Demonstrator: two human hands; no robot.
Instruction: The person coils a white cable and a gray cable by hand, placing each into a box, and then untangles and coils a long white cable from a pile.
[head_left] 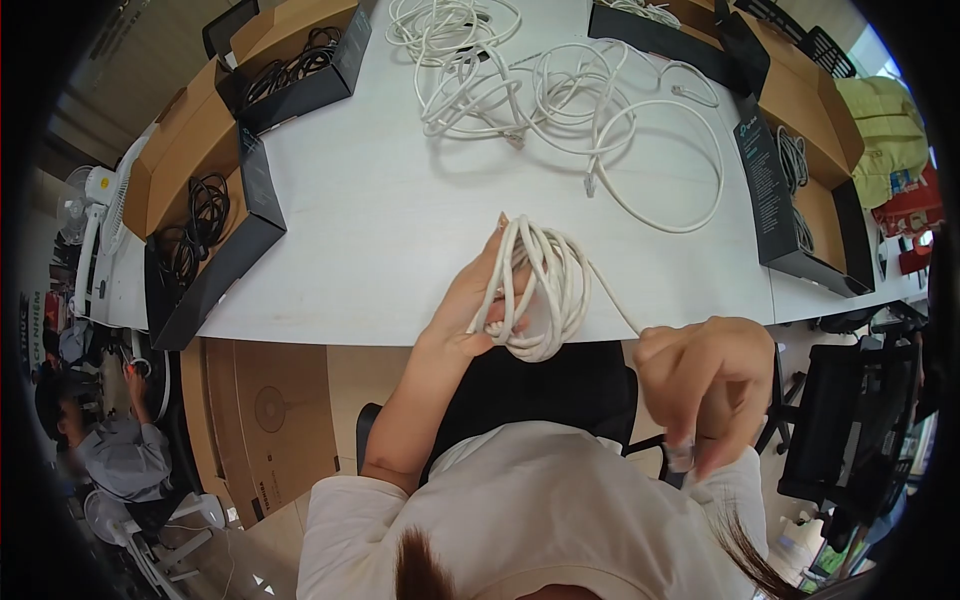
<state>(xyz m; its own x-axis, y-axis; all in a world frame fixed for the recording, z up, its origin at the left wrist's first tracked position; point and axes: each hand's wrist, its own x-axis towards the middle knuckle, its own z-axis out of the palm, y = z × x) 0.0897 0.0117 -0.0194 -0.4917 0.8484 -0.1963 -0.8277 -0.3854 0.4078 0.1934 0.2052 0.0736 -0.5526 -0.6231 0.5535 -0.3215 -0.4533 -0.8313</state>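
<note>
A bundle of white network cable [556,290], wound in several loops, hangs over the fingers of my left hand [462,308] at the table's front edge. My left hand is closed around the inside of the loops, with part of its fingers hidden by them. One strand runs from the bundle down to my right hand [712,375], which is closed on it in front of my body. A clear plug [680,457] shows below the fingers of my right hand, slightly blurred. Farther back, a tangle of loose white network cables [560,100] lies on the white table [350,230].
Two open boxes with black cables, a near box [250,210] and a far box [310,85], stand at left. On the right, an open box [800,210] holds grey cables; another box [660,35] stands behind. A black chair [850,420] is at right. A person [125,455] sits at left.
</note>
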